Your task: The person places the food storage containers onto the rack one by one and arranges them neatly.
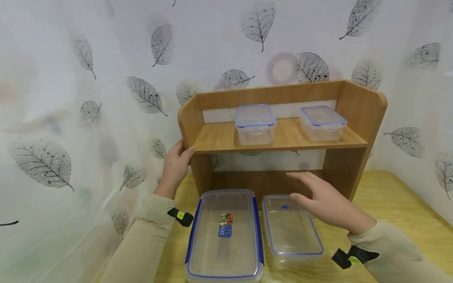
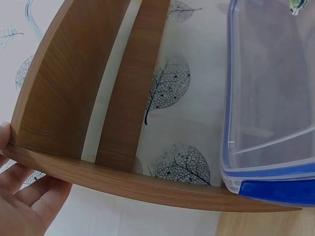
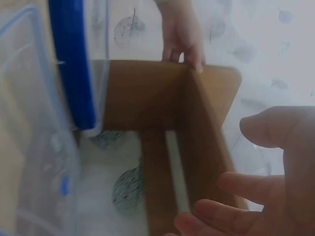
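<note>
A two-tier wooden desktop shelf [image 1: 279, 147] stands against the patterned backdrop. My left hand [image 1: 177, 163] grips its left side panel at the height of the middle board, thumb at the front edge and fingers round the outer face. In the left wrist view the left hand [image 2: 29, 196] shows at the corner of the wood. My right hand [image 1: 320, 198] hovers with fingers extended, holding nothing, over the far end of a clear container [image 1: 291, 228] with a pale blue rim. In the right wrist view the fingers of the right hand [image 3: 266, 187] are spread before the shelf.
A larger clear container [image 1: 224, 255] with dark blue side clips and a label stands left of the other one, in front of the shelf. Two small lidded containers, one central [image 1: 255, 125] and one at right [image 1: 323, 124], sit on the middle board. The yellow wooden table [image 1: 385, 204] extends rightward.
</note>
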Demonstrator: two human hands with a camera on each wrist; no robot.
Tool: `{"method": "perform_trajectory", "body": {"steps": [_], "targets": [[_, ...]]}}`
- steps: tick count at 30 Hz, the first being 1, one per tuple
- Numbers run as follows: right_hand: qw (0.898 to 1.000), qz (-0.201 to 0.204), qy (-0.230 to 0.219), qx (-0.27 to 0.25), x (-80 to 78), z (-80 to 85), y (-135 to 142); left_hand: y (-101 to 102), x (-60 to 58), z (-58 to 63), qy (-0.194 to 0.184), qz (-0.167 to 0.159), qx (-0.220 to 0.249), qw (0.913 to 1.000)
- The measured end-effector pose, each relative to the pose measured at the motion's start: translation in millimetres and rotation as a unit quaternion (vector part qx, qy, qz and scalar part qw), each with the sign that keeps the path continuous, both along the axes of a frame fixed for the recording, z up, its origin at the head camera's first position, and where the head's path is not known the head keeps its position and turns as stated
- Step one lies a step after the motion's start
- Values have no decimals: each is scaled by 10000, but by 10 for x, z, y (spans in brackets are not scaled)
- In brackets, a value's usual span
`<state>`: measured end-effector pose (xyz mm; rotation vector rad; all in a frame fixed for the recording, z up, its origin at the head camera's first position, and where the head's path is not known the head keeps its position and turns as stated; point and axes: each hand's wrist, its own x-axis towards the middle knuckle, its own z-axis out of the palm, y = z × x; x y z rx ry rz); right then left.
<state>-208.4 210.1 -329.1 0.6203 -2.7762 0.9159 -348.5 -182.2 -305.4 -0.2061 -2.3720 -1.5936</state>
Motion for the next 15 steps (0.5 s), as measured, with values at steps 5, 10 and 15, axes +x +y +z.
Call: {"method": "perform_trajectory", "body": {"steps": [5,10,15], "targets": [[9994,-120,-322,-56,32,-245,197,2,-1,-20,53,-58,11,10000],[9938,-245,-1005,-416,32,-466,367,3,-6,-10,87,-32,-2,10000],[9771,-344,-1770,-1131,22,-693,475,-1,-12,-6,84,-14,-12,10000]]}}
